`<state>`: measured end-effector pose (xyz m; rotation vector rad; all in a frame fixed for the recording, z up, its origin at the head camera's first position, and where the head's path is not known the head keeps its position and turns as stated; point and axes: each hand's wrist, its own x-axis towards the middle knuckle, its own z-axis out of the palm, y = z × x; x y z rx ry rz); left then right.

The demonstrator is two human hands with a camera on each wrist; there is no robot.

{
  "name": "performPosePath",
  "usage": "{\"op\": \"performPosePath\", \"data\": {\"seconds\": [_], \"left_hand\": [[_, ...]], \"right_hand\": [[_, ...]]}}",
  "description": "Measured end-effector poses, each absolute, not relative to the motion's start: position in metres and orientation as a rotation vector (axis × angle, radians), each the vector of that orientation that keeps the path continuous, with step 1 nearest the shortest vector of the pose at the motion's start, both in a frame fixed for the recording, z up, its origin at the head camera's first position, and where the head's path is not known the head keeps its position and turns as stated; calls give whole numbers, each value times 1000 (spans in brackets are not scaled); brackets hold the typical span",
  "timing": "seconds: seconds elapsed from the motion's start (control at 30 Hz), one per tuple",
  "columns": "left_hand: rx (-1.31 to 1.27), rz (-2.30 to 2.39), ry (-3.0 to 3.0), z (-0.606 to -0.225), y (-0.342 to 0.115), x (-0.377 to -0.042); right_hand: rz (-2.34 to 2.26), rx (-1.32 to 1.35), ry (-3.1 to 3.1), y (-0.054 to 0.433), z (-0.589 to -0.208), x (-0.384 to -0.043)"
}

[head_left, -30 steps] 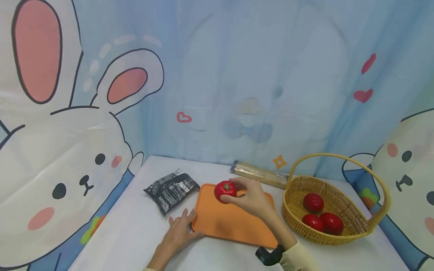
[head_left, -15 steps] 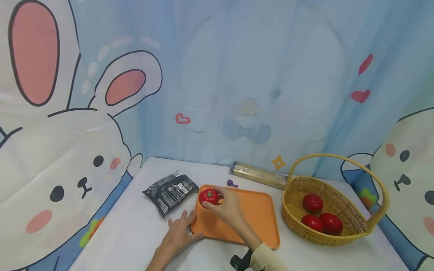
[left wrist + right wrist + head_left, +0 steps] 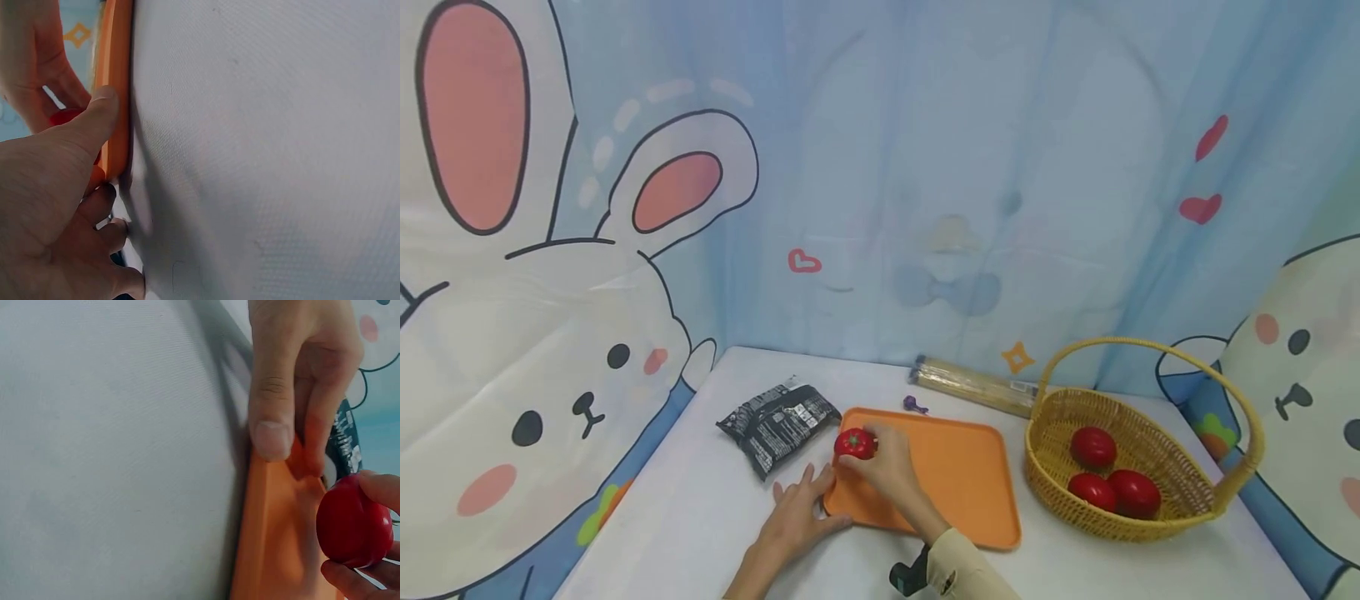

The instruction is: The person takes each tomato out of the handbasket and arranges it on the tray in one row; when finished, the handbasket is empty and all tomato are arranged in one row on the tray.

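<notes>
Over the left end of the orange tray (image 3: 958,475), the right hand (image 3: 889,468) pinches a red tomato (image 3: 853,444) between thumb and fingers; contact with the tray cannot be determined. At the tray's near left corner, the left hand (image 3: 795,512) pinches the edge between thumb and forefinger, its other fingers apart. A black packet (image 3: 781,423) lies beside the tray's far left corner; a wicker basket (image 3: 1078,518) stands right of the tray.

The black packet (image 3: 781,425) is bearing white print (image 3: 786,431) — too small to read — and no legible text is showing.
</notes>
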<state>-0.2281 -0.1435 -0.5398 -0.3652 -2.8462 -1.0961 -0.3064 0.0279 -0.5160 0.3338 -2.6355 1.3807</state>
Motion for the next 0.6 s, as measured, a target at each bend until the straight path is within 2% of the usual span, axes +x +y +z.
{"op": "performPosePath", "data": {"seconds": [0.3, 0.6], "left_hand": [[-348, -1105, -2839, -539, -143, -227], [-350, -1095, -2855, -541, -143, -229]], "right_hand": [[1389, 288, -2656, 31, -533, -309], [1444, 416, -2654, 40, -536, -317]]}}
